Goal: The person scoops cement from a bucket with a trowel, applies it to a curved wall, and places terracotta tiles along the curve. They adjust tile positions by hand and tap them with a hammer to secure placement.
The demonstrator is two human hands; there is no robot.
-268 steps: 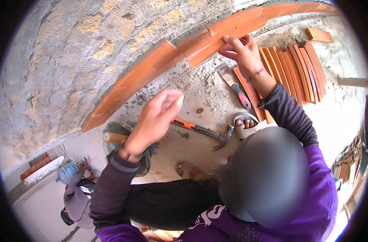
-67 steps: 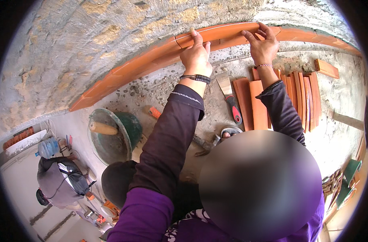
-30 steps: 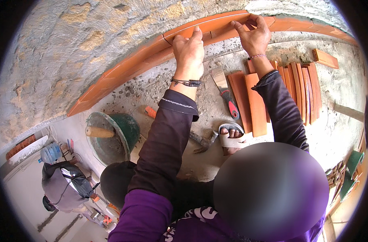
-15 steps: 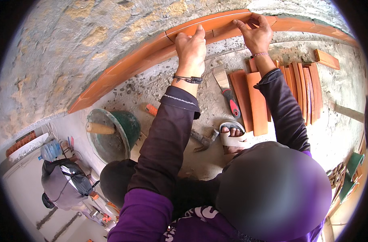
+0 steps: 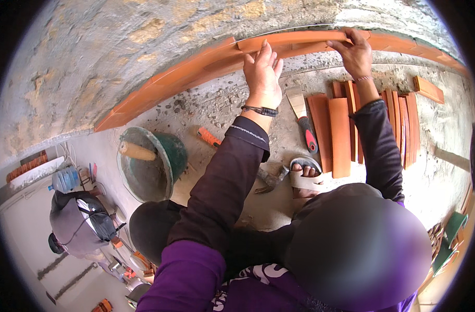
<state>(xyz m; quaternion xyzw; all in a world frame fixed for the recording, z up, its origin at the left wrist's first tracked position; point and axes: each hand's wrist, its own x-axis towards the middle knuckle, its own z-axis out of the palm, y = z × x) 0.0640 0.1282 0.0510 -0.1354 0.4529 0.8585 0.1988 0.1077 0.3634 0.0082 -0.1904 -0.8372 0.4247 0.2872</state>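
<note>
Right of the green bucket (image 5: 178, 156), the left sleeve (image 5: 216, 182) covers part of the hammer (image 5: 210, 137); farther up and right, the right hand (image 5: 358, 58) hides one end of a tile (image 5: 294, 38). Below the bucket, small clutter (image 5: 124, 270), perhaps tools, is indistinct.

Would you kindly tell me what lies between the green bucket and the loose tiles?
The head view shows a hammer, partly hidden by the left sleeve, then a scraper with a red and black handle; a sandalled foot rests there too.
</note>
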